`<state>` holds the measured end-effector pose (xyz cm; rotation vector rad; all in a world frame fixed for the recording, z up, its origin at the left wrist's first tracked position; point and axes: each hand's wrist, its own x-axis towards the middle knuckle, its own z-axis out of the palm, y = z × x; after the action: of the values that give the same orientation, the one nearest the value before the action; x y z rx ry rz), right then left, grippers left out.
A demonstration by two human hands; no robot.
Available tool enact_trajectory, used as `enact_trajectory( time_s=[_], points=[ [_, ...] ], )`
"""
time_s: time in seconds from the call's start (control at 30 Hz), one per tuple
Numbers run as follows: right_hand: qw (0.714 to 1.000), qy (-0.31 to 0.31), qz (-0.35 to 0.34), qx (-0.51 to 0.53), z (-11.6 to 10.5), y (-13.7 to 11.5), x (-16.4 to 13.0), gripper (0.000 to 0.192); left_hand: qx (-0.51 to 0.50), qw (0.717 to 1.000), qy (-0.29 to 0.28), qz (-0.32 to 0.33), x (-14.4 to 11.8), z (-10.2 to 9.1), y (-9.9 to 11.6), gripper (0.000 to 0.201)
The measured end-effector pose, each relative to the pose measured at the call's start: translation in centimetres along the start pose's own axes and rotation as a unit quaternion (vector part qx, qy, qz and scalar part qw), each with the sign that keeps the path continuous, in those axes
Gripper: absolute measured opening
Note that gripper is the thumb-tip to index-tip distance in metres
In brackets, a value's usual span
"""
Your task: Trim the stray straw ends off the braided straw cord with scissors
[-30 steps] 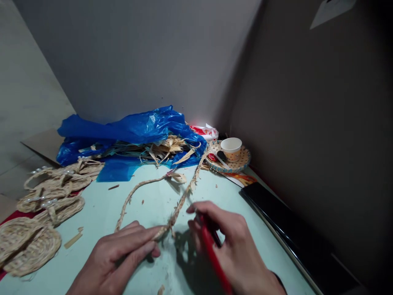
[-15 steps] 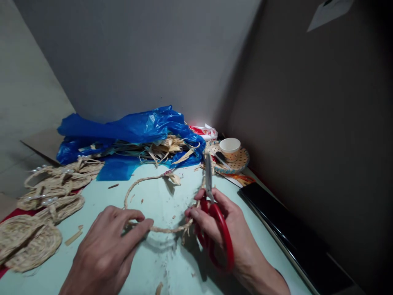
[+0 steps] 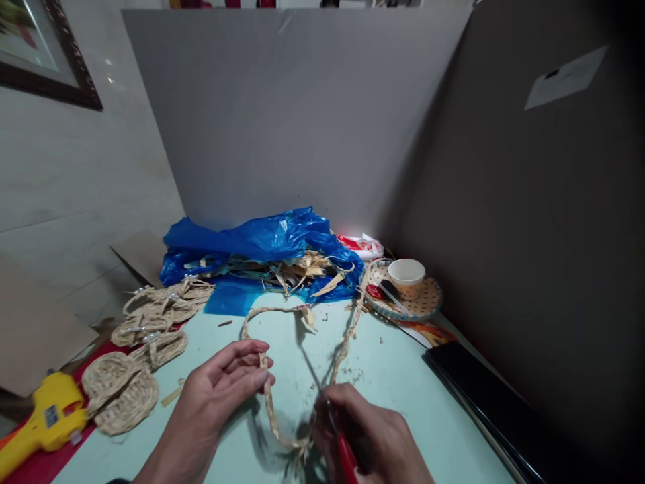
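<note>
A braided straw cord (image 3: 273,413) loops over the pale green tabletop (image 3: 403,410). Its far left end carries a loose dry husk tip, and its right stretch runs back toward the woven tray. My left hand (image 3: 222,383) pinches the cord on the left side of the loop between thumb and fingers. In my right hand (image 3: 373,430) are red-handled scissors (image 3: 347,457), blades pointing up and left above the table. The right fingers are beside the cord's right stretch; whether they also grip it is hidden. Frayed strands stick out at the loop's near bottom.
Straw sandals with beads (image 3: 123,396) lie at left near a yellow glue gun (image 3: 58,410). A blue plastic bag (image 3: 262,238) with dry husks lies at the back. A paper cup (image 3: 406,277) stands on a woven tray (image 3: 428,299); a black flat object (image 3: 484,396) lies at right.
The view has tilted up and turned left, bringing the glue gun into sight. My left hand has turned and raised its part of the cord. The scissors have swung from upright to leaning left.
</note>
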<state>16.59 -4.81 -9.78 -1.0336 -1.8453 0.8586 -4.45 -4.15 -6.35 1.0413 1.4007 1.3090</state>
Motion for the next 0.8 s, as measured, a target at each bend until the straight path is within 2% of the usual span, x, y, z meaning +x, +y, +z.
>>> enact_trajectory(
  time_s=[0.13,0.23,0.37,0.6,0.7,0.8],
  points=[
    [0.997,-0.055,-0.032,-0.036,-1.1,0.0,0.5,0.004,-0.067,0.998,-0.01,-0.006,-0.6,0.5,0.5,0.047],
    [0.994,-0.039,-0.049,-0.092,-2.5,-0.4,1.0,0.009,-0.105,0.994,-0.017,-0.024,-0.9,0.8,1.0,0.062],
    [0.975,-0.018,-0.089,-0.201,-3.4,-0.8,1.4,0.022,-0.128,0.99,-0.013,-0.065,-1.0,0.8,1.2,0.068],
    [0.96,-0.082,-0.091,-0.252,-2.8,-0.9,1.3,0.034,-0.052,0.996,-0.034,-0.056,-1.3,0.8,1.2,0.047],
    [0.954,-0.09,-0.097,-0.268,-2.6,-0.8,1.4,0.03,-0.024,0.997,-0.037,-0.069,-1.6,1.1,1.6,0.045],
    [0.949,-0.086,-0.132,-0.273,-2.6,-0.6,1.6,0.024,-0.013,0.996,-0.042,-0.08,-1.7,1.3,1.9,0.044]
  ],
)
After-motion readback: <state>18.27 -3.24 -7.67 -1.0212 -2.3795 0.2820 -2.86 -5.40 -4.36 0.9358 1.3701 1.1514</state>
